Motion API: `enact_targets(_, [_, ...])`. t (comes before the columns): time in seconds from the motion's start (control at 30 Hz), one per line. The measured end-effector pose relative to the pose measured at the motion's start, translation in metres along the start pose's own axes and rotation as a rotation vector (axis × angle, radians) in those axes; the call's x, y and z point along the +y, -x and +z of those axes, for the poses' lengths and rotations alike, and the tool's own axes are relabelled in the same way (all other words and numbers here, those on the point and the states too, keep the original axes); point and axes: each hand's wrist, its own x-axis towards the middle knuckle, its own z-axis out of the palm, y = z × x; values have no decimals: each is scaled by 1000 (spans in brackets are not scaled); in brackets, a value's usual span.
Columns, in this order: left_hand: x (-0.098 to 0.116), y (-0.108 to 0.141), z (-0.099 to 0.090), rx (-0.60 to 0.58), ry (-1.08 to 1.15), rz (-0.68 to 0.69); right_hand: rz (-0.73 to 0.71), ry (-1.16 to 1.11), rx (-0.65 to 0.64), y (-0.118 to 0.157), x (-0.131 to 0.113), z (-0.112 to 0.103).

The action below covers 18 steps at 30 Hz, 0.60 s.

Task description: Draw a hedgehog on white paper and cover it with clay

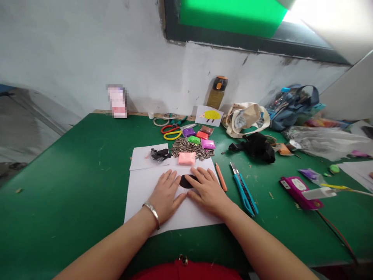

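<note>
black clay [184, 183], apparently, under right hand [210, 191]

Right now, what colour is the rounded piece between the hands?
Rounded piece: black, clearest in the head view.

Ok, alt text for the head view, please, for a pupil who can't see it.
A person's right hand overlaps a black shape on white paper, the left hand at its edge; beyond lie a pink block and striped seeds.

The left hand [163, 196] borders a black clay oval [184, 182] at eight o'clock; the right hand [208, 192] overlaps it from four. Sunflower seeds [181, 147] lie at twelve, a utility knife [244, 191] at three.
</note>
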Motion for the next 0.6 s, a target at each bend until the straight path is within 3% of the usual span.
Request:
enact_targets(0.33, [3, 0, 1, 4, -14, -7, -3, -6, -1, 2, 2, 1])
enact_targets(0.6, [6, -3, -6, -69, -34, -13, -20, 16, -1, 3, 6, 4])
